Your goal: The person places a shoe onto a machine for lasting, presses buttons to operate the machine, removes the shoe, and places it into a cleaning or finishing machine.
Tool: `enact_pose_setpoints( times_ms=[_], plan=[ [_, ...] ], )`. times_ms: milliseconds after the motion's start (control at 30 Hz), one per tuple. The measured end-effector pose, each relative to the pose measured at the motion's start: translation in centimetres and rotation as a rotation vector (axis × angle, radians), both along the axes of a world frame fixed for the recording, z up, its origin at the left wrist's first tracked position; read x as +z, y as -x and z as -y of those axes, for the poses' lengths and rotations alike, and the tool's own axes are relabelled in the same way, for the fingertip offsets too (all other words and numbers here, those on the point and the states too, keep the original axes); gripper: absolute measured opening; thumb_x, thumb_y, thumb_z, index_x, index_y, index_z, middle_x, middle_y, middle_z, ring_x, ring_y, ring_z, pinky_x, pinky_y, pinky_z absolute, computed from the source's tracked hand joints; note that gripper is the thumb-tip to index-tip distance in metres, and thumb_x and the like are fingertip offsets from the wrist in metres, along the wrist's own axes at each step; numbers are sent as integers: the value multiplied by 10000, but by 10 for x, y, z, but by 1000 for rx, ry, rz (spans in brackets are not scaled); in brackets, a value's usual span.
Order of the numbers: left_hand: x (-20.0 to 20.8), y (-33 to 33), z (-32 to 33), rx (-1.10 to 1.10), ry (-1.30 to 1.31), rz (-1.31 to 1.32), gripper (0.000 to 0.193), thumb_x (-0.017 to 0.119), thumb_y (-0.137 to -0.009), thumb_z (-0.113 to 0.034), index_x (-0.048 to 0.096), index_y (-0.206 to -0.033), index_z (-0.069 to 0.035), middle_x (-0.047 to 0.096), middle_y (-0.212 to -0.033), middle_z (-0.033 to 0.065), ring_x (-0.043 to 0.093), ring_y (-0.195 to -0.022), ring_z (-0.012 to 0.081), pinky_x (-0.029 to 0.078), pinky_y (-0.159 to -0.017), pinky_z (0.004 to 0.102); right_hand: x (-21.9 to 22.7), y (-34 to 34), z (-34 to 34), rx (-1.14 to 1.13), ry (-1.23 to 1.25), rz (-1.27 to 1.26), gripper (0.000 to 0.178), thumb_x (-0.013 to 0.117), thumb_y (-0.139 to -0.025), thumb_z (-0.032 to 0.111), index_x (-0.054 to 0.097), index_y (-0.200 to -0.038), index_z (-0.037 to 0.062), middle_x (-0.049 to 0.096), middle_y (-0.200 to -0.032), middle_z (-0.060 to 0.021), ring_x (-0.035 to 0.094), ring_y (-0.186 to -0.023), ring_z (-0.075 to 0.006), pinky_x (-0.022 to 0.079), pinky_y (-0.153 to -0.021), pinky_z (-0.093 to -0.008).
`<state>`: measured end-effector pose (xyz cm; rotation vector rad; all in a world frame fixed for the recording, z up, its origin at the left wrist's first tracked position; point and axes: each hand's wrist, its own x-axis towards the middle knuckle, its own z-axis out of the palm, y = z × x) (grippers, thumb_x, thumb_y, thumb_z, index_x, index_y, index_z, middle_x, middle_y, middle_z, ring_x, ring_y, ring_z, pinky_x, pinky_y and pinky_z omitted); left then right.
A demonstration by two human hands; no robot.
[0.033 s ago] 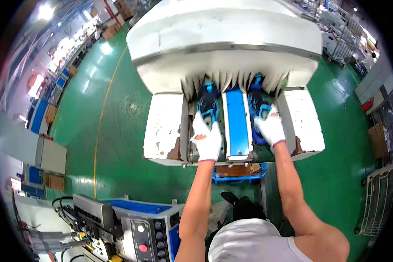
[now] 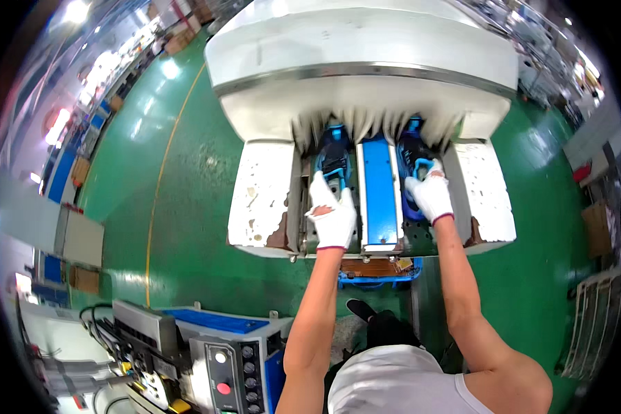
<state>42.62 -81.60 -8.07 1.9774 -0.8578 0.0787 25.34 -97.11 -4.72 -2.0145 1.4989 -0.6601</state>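
Two dark shoes with bright blue trim lie lengthwise in two channels at the mouth of a large white machine point(image 2: 366, 48). The far ends of both shoes reach in under a pale strip curtain point(image 2: 372, 114). My left hand point(image 2: 332, 217), in a white glove with a hole, has its thumb and forefinger around the near end of the left shoe point(image 2: 334, 155). My right hand point(image 2: 431, 194), also gloved, grips the near end of the right shoe point(image 2: 412, 148). A blue-topped divider point(image 2: 379, 196) runs between the shoes. My right fingertips are partly hidden.
White side ledges point(image 2: 265, 196) with chipped paint flank the channels. A blue-framed cart point(image 2: 372, 269) stands below the mouth. A control panel point(image 2: 234, 376) with a red button is at lower left, and a wire rack point(image 2: 593, 321) at right. The floor point(image 2: 186, 228) is green.
The view has shifted slightly, so the machine sits a little higher and to the right. Both hands stay at the near ends of the shoes, with hardly any movement against the machine.
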Motion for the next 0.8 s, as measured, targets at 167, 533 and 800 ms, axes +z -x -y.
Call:
enact_pose_setpoints(
  times_ms=[167, 533, 800],
  plan=[
    [14, 1, -86, -101, 117, -300, 690, 699, -917, -232, 423, -1484, 48, 530, -1396, 302, 530, -1300, 461, 423, -1114, 463, 11, -44, -30, -86, 379, -39, 730, 729, -867, 332, 478, -1449, -31, 616, -1329, -289, 590, -1244, -429, 470, -1054, -483],
    [-201, 315, -608, 1436, -61, -736, 446, 601, -927, -373, 671, -1226, -48, 699, -1198, 224, 679, -1104, 409, 528, -979, 487, -143, -60, -427, 1557, -519, 71, 696, 694, -981, 101, 350, -1584, 49, 410, -1604, -179, 386, -1493, -289, 298, -1235, -419],
    [-165, 732, -807, 2659, -189, -1004, 787, 627, -917, -568, 486, -1447, -3, 593, -1389, 270, 593, -1263, 428, 441, -1074, 553, -226, -13, -556, 2118, 72, -522, 699, 776, -870, 237, 484, -1442, -39, 581, -1404, -305, 567, -1309, -428, 450, -1110, -447]
  ],
)
